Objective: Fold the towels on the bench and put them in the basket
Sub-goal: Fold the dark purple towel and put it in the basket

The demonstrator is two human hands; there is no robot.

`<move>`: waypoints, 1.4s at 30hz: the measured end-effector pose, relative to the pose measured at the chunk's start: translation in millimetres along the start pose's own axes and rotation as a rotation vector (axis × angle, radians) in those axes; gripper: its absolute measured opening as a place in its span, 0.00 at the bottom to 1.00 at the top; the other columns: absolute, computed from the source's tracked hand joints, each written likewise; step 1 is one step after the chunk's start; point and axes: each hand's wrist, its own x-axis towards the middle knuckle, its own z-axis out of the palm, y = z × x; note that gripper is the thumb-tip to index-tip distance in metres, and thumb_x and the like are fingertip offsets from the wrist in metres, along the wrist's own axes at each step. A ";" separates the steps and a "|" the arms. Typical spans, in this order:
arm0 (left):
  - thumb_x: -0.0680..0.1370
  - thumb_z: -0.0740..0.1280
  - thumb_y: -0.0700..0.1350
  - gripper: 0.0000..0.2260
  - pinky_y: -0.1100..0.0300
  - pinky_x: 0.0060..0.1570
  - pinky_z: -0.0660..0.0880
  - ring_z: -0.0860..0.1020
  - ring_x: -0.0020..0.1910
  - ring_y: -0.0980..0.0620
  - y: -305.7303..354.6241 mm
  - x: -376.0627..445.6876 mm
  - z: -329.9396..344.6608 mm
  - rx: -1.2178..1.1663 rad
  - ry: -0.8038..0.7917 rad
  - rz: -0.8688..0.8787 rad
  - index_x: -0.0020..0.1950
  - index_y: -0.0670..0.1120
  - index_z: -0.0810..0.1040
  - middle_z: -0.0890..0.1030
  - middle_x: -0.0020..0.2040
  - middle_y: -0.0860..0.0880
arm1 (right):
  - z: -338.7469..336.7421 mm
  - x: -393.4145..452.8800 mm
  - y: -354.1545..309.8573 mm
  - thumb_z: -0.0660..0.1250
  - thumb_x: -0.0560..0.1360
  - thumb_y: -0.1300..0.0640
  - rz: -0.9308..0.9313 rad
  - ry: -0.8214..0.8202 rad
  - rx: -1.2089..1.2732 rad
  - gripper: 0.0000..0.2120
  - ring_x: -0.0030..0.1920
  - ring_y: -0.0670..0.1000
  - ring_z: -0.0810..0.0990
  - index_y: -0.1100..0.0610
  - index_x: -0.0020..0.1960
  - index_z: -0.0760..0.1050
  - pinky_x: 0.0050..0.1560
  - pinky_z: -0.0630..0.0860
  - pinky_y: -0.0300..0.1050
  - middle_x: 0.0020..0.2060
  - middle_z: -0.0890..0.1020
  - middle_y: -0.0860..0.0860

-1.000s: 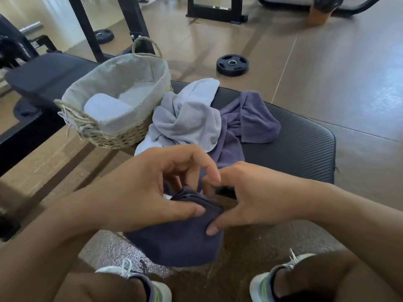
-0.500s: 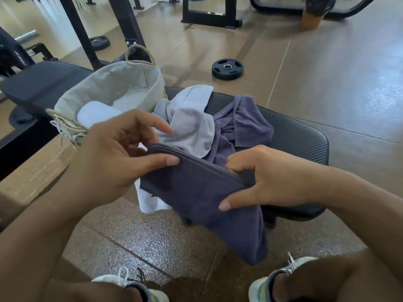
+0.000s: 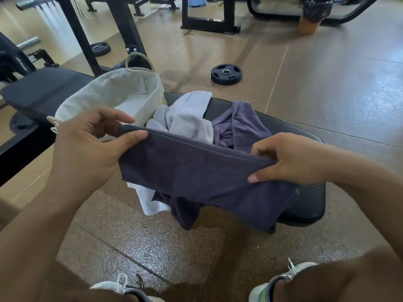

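Observation:
I hold a dark navy towel [image 3: 196,179] stretched out in the air in front of the bench [image 3: 305,131]. My left hand [image 3: 91,149] pinches its upper left corner, and my right hand [image 3: 290,160] pinches the upper right corner. The doubled cloth hangs down below my hands. Behind it on the bench lie a crumpled light grey towel [image 3: 185,116] and a crumpled purple towel [image 3: 242,123]. A white towel [image 3: 150,199] hangs off the bench's near edge. The lined wicker basket [image 3: 109,97] stands on the bench at the left, partly hidden by my left hand.
A second black bench [image 3: 43,88] lies at the left. Weight plates [image 3: 226,74] lie on the floor beyond. Rack posts [image 3: 126,29] stand behind the basket. My shoes [image 3: 281,280] are on the floor below the towel.
My hands have moved apart and upward, spreading the navy towel from a small bunch into a wide doubled strip. The view has tilted up a little.

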 end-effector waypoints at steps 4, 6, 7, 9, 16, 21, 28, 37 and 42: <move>0.65 0.77 0.58 0.09 0.62 0.45 0.79 0.81 0.38 0.59 -10.5 1.7 0.4 0.065 -0.072 -0.071 0.43 0.59 0.85 0.85 0.40 0.56 | -15.2 -3.3 13.7 0.80 0.65 0.42 0.094 0.131 0.125 0.13 0.34 0.45 0.80 0.49 0.37 0.81 0.34 0.72 0.37 0.33 0.83 0.46; 0.67 0.78 0.54 0.06 0.59 0.47 0.80 0.82 0.39 0.57 -16.9 2.6 1.7 0.081 -0.101 -0.108 0.42 0.58 0.86 0.86 0.40 0.54 | -18.9 -3.7 18.3 0.81 0.65 0.44 0.117 0.220 0.197 0.11 0.34 0.43 0.82 0.48 0.38 0.82 0.34 0.74 0.34 0.33 0.84 0.44; 0.68 0.79 0.52 0.05 0.59 0.47 0.79 0.81 0.39 0.56 -19.7 3.4 2.8 0.080 -0.103 -0.122 0.42 0.59 0.86 0.86 0.39 0.53 | -19.4 -3.3 20.8 0.81 0.66 0.46 0.122 0.261 0.250 0.10 0.36 0.44 0.83 0.49 0.39 0.83 0.37 0.77 0.38 0.34 0.85 0.44; 0.71 0.79 0.47 0.05 0.68 0.42 0.77 0.81 0.36 0.58 -25.9 4.8 5.5 0.092 -0.100 -0.159 0.40 0.56 0.85 0.86 0.37 0.50 | -18.8 -2.5 24.6 0.80 0.68 0.52 0.115 0.335 0.360 0.06 0.39 0.48 0.86 0.51 0.41 0.84 0.41 0.81 0.47 0.36 0.87 0.47; 0.76 0.75 0.42 0.06 0.74 0.38 0.76 0.82 0.36 0.64 -33.8 9.6 9.9 0.032 -0.105 -0.238 0.42 0.53 0.84 0.86 0.38 0.58 | -14.1 3.3 22.6 0.74 0.75 0.57 0.113 0.572 0.748 0.02 0.45 0.50 0.87 0.53 0.47 0.83 0.47 0.82 0.44 0.43 0.89 0.52; 0.77 0.73 0.39 0.03 0.66 0.39 0.82 0.83 0.37 0.57 -33.9 9.7 14.7 -0.093 -0.180 -0.339 0.47 0.47 0.85 0.88 0.40 0.48 | -14.4 9.1 37.0 0.73 0.78 0.54 0.208 0.533 0.682 0.04 0.48 0.56 0.87 0.54 0.48 0.84 0.52 0.81 0.54 0.42 0.88 0.53; 0.76 0.75 0.41 0.03 0.57 0.41 0.80 0.82 0.35 0.59 -50.6 10.1 20.5 0.048 -0.236 -0.346 0.46 0.48 0.85 0.87 0.38 0.52 | -6.8 20.2 54.2 0.78 0.73 0.51 0.313 0.428 0.471 0.10 0.41 0.58 0.85 0.49 0.49 0.78 0.54 0.80 0.60 0.35 0.87 0.51; 0.76 0.75 0.43 0.04 0.57 0.39 0.77 0.80 0.33 0.62 -53.0 9.9 22.3 0.121 -0.238 -0.320 0.43 0.50 0.83 0.86 0.37 0.55 | -1.3 25.8 59.4 0.77 0.73 0.57 0.277 0.237 0.383 0.09 0.33 0.53 0.81 0.61 0.46 0.80 0.41 0.79 0.47 0.30 0.84 0.52; 0.76 0.75 0.45 0.07 0.53 0.45 0.79 0.82 0.38 0.56 -52.7 8.6 20.7 0.129 -0.248 -0.301 0.47 0.59 0.83 0.86 0.38 0.56 | -1.7 22.6 60.8 0.79 0.71 0.56 0.284 0.097 0.346 0.09 0.40 0.51 0.85 0.57 0.49 0.84 0.45 0.81 0.41 0.36 0.88 0.53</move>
